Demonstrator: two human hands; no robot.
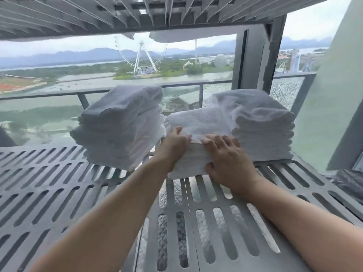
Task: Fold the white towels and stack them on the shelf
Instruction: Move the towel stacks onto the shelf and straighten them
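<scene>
Three stacks of folded white towels stand on a grey slotted shelf [59, 183]. The left stack [121, 124] is tall and leans a little. The right stack [261, 126] is tall too. Between them sits a lower middle stack [200, 120]. My left hand [173, 146] grips the front left edge of the middle stack, fingers curled over its top. My right hand [225, 158] lies on its front right, fingers over the top towel and thumb against the stack's front face.
Another slotted shelf [117, 16] hangs close overhead with a towel edge [188, 36] drooping from it. A grey upright post [253, 55] stands behind the right stack. Behind the shelf are a balcony railing [49, 95] and glass. More towels show through the slots below.
</scene>
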